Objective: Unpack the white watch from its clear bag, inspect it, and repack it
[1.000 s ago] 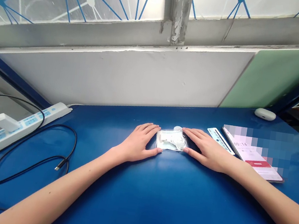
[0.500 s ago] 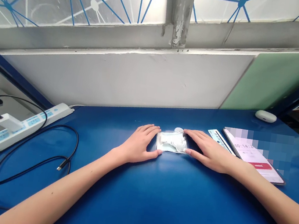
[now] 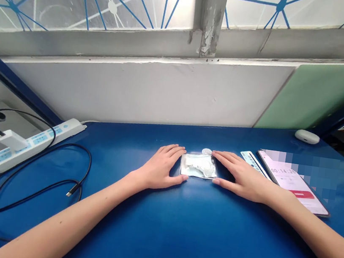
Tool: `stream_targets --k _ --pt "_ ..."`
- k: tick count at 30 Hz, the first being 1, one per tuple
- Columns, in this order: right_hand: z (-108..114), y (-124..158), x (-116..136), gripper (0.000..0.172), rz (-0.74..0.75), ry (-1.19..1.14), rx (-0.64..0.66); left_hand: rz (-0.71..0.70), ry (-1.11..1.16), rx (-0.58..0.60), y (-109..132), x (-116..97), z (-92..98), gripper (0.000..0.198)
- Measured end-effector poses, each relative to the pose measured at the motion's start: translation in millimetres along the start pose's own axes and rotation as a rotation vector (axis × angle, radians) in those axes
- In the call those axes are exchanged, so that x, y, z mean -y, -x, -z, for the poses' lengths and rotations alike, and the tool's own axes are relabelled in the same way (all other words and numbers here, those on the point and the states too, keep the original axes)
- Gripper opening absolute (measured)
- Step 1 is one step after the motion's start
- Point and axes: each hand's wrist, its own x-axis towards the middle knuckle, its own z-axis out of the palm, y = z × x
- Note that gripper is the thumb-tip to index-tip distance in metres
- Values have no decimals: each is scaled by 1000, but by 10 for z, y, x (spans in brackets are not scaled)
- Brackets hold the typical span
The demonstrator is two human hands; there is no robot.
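A small clear plastic pouch (image 3: 199,165) with white contents, which look like a coiled cord, lies flat on the blue table (image 3: 158,229). At its far edge sits a small round whitish piece (image 3: 207,151). My left hand (image 3: 164,168) rests on the table along the pouch's left side, fingers stretched out, thumb at its near corner. On the other side my right hand (image 3: 238,176) lies with fingers extended, fingertips by the round piece and thumb at the near right corner. Both hands are open; neither grips the pouch. Whether the fingertips press its edges is hard to tell.
At left stand a white power strip (image 3: 73,125) with a plugged-in charger (image 3: 13,142) and a looped black cable (image 3: 89,164). To the right lie a light-blue printed strip (image 3: 252,161), a phone (image 3: 303,193) and a white earbud case (image 3: 307,137). A wall panel (image 3: 151,92) closes the back.
The camera view has shifted very slightly. Both hands and the pouch keep nearly the same places on the table.
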Motion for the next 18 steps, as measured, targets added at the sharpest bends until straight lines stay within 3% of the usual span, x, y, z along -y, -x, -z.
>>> stream_targets --k 4,7,9,14,18 --pt "19 9 -22 79 1 -1 36 7 3 19 -3 6 3 81" --pt "42 10 -37 79 19 -6 38 13 -8 28 -7 3 9 75" --pt "55 0 -31 72 51 -10 9 7 -3 27 -8 6 12 69" --pt "72 -39 71 32 197 -26 -132 -42 45 -7 19 58 -1 52" --pt "66 -42 182 26 111 -183 -246 -81 101 -63 36 77 -15 55"
